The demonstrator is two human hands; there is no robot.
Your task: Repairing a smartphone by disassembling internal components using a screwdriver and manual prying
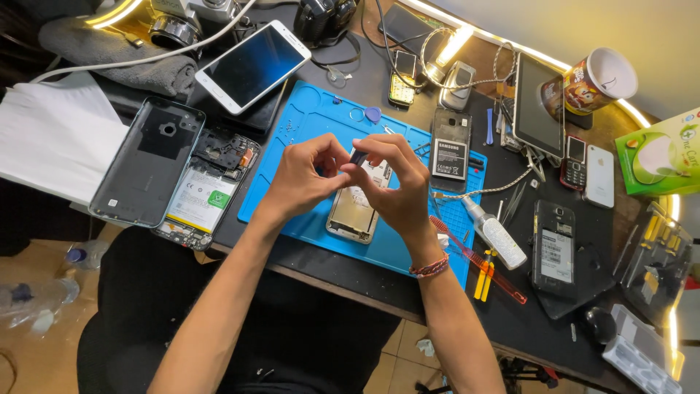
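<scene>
A: Small dark part (358, 156) pinched between both hands, held just above the top end of the opened phone (355, 206). Too small to identify further.

B: Grip state?

A: Left hand (302, 177) closed on it from the left with thumb and fingertips. Right hand (397, 184) curled over from the right, fingertips clamped on the same part. Neither hand free. Equal reach, meeting point dead centre between them.

B: Orientation?

A: Part's long axis can't be told, mostly hidden by fingers. Phone underneath lies with long axis running away from the body, slightly tilted, back cover off, flat on the blue repair mat (313, 117).

B: Surroundings?

A: Right of the hands: loose battery (450, 157) on the mat's far right corner, small spray bottle (499, 235) and red-handled tool (477, 257) near the right wrist. Left of the mat: larger gutted phone (206, 190) with its grey back cover (149, 162) alongside, white smartphone (253, 66) face up beyond. More handsets and a tablet (539, 106) farther right on the desk (510, 321).
</scene>
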